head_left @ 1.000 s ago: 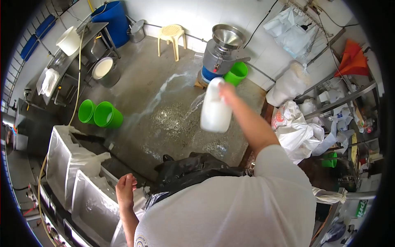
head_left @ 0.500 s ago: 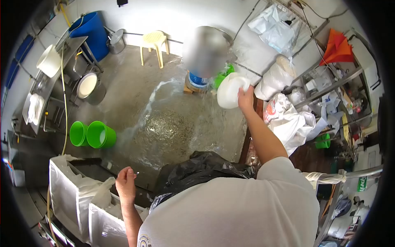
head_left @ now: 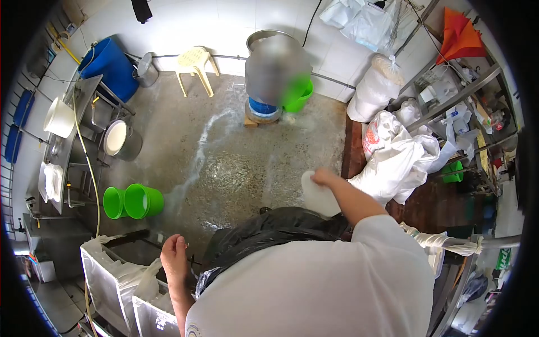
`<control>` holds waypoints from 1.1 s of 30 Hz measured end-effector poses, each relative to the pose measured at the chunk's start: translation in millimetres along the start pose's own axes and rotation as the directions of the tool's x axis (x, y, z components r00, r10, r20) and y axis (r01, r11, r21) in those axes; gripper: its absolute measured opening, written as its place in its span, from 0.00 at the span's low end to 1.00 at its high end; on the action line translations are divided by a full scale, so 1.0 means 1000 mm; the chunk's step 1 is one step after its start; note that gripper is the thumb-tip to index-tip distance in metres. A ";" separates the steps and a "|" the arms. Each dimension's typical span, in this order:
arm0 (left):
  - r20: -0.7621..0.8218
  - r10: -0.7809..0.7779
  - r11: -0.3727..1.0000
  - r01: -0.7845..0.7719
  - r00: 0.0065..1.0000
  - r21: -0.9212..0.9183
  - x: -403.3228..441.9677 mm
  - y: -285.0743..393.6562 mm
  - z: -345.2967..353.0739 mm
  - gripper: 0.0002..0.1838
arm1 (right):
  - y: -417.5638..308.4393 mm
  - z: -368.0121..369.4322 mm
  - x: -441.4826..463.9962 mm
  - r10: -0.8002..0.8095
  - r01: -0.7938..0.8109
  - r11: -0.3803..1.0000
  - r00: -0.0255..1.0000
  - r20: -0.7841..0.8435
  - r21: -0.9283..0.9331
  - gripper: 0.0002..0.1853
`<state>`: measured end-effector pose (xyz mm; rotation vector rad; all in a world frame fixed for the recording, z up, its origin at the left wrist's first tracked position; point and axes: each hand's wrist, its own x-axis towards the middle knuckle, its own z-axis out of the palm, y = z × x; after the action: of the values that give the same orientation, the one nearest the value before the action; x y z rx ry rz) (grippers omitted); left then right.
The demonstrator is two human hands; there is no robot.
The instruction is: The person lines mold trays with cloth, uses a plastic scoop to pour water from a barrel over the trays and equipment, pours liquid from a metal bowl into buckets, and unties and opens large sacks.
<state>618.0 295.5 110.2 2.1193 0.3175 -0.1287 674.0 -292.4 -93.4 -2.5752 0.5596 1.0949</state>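
Note:
My right hand [head_left: 324, 178] is closed on the top of a white plastic jug [head_left: 318, 195], held low beside the black apron [head_left: 255, 233]. The jug's lower part is hidden by my arm and the apron. On the left, my left hand [head_left: 175, 257] hangs near the cloth-lined white bins [head_left: 109, 281], its fingers curled; what they hold, if anything, is too small to tell. Ahead stands the metal machine [head_left: 272, 70] on its blue base, partly blurred, with a green bucket [head_left: 300, 98] beside it.
Wet floor [head_left: 241, 168] has a white liquid streak. Two green buckets [head_left: 144, 201] stand left, near a pot of pale liquid [head_left: 116, 138]. A cream stool [head_left: 194, 63] is by the wall. White sacks [head_left: 393, 163] and shelving [head_left: 466, 90] line the right. A yellowish hose [head_left: 84, 146] hangs left.
My right hand has brought the jug down and back from near the machine toward my body. The water stream seen earlier is gone. My left hand stays at my side. The view has shifted.

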 end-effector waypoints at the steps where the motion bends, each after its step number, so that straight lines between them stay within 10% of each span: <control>1: -0.003 -0.001 1.000 0.001 1.000 0.008 0.003 0.012 0.004 0.17 | -0.001 -0.026 0.011 -0.032 0.028 0.998 0.996 -0.079 -0.051 0.25; 10: 0.068 0.074 0.991 -0.081 0.995 0.110 -0.002 0.036 0.039 0.17 | 0.022 -0.264 0.009 -0.099 0.000 0.978 0.879 -0.467 -0.207 0.20; 17: -0.004 0.078 0.935 -0.072 0.997 0.347 -0.047 -0.028 0.060 0.17 | -0.078 -0.116 -0.002 -0.330 0.378 0.926 0.835 -0.441 0.022 0.31; 19: -0.063 0.504 0.504 -0.234 0.861 0.832 -0.060 -0.015 0.067 0.17 | -0.129 -0.104 -0.034 -0.472 0.495 0.869 0.835 -0.283 0.010 0.27; 20: -0.073 0.489 0.510 -0.216 0.869 0.833 -0.068 -0.005 0.072 0.17 | -0.150 -0.094 -0.042 -0.556 0.585 0.811 0.785 -0.272 0.030 0.26; 22: -0.218 -0.161 0.971 0.194 0.962 0.139 -0.082 0.018 0.080 0.19 | -0.189 -0.064 -0.038 -0.718 0.775 0.609 0.628 -0.299 0.168 0.27; 23: -0.197 -0.217 0.951 0.253 0.956 0.176 -0.088 0.015 0.080 0.20 | -0.211 -0.062 -0.057 -0.751 0.828 0.514 0.560 -0.350 0.222 0.28; 26: -0.200 -0.185 0.978 0.201 0.962 0.063 -0.107 0.040 0.088 0.22 | -0.274 -0.039 -0.103 -0.834 0.920 0.286 0.377 -0.403 0.269 0.26; 30: -0.378 0.022 0.996 0.012 0.925 0.089 -0.138 0.062 0.091 0.36 | -0.313 -0.013 -0.215 -0.962 0.842 0.236 0.273 -0.007 0.486 0.24; 33: -0.575 0.104 0.975 0.031 0.811 0.220 -0.183 0.033 0.082 0.35 | -0.305 0.003 -0.290 -0.945 0.723 0.041 -0.197 0.263 0.690 0.21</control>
<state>453.5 177.3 132.6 2.3463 0.6495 0.5556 626.4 46.8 151.0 -1.2259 -1.1417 1.0496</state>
